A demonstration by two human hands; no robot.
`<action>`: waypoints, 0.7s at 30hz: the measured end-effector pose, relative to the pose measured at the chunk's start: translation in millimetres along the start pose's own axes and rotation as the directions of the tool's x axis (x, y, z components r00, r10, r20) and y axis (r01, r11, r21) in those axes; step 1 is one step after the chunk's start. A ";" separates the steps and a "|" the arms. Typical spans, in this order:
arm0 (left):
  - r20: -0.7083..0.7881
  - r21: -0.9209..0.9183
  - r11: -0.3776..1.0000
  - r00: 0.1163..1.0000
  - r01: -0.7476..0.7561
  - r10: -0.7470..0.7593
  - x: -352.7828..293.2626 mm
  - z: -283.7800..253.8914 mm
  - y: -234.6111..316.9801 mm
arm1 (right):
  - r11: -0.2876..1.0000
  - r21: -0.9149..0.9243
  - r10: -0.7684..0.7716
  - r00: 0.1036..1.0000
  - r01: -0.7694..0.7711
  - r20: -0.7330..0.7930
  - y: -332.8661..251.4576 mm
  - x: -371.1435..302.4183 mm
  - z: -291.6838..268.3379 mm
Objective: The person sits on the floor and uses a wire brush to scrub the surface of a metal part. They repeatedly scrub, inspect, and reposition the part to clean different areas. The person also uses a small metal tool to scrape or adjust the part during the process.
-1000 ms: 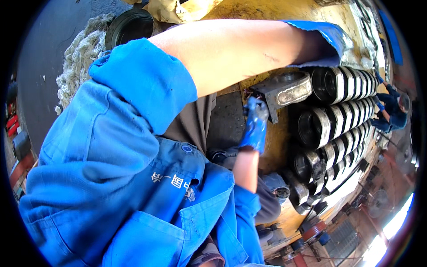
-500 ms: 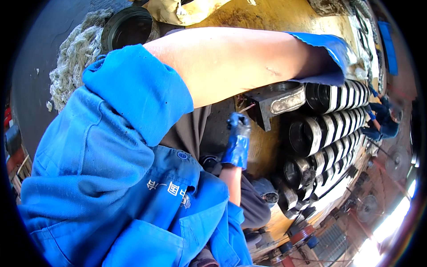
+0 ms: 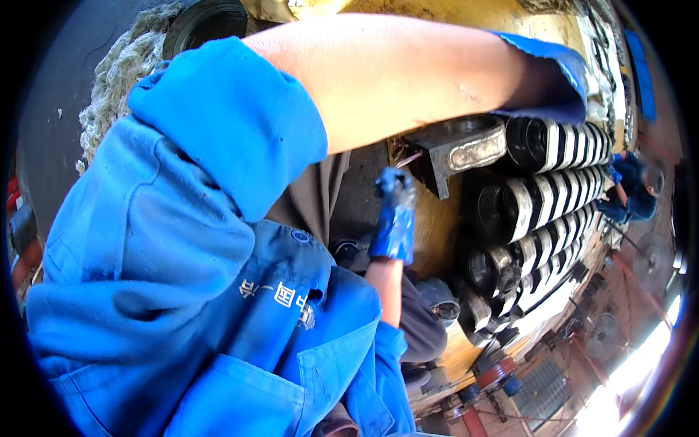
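Observation:
My left arm (image 3: 393,80) stretches across the top of the view toward the right, ending in a flared blue glove cuff (image 3: 557,80); the fingers of my left hand are hidden beyond it. Lower, near the middle, my right hand (image 3: 395,207) is curled closed in a wet-looking, dirt-stained blue glove. A thin reddish rod (image 3: 410,158) runs from its upper end toward a dark metal block (image 3: 437,164) and appears to be gripped. Joined to that block is a metal ring piece with a rounded, shiny end face (image 3: 477,148).
Rows of thick black metal rings (image 3: 510,207) with bright edges lie at right. Pale fibre waste (image 3: 120,91) and a dark round container (image 3: 207,29) sit at upper left. Another person (image 3: 633,189) is at far right. Floor fans (image 3: 603,331) stand at lower right.
The whole view has shifted, so the parts sit slightly higher. My left arm reaches a little farther right. My right hand stays closed beside the block.

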State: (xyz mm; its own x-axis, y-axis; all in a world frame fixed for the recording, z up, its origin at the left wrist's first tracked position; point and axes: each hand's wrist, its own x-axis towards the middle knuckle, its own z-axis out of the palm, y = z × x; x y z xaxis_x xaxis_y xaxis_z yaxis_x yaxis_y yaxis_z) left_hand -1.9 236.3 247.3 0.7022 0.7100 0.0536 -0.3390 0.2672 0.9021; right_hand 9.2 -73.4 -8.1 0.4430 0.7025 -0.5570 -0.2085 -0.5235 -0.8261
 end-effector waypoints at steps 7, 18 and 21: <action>0.006 -0.008 1.000 1.000 0.015 -0.015 -1.7 4.2 0.8 | 0.995 -0.102 -0.007 0.991 -0.007 -0.135 -70.9 7.6 3.1; 0.024 0.013 1.000 1.000 0.015 -0.016 1.0 6.7 0.6 | 0.995 -0.094 0.024 0.981 -0.043 -0.193 -77.7 26.4 -0.9; 0.046 0.024 1.000 0.999 0.001 -0.002 1.9 15.0 4.7 | 0.997 0.008 -0.081 0.992 0.082 -0.099 -3.3 11.2 -17.2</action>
State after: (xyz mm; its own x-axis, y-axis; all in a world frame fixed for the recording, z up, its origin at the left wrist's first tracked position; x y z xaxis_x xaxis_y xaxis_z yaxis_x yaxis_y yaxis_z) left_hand 7.2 229.2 258.1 0.7306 0.6791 0.0715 -0.3234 0.2520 0.9121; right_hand 29.9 -72.1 -10.2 0.5428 0.6912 -0.4771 -0.1786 -0.4600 -0.8697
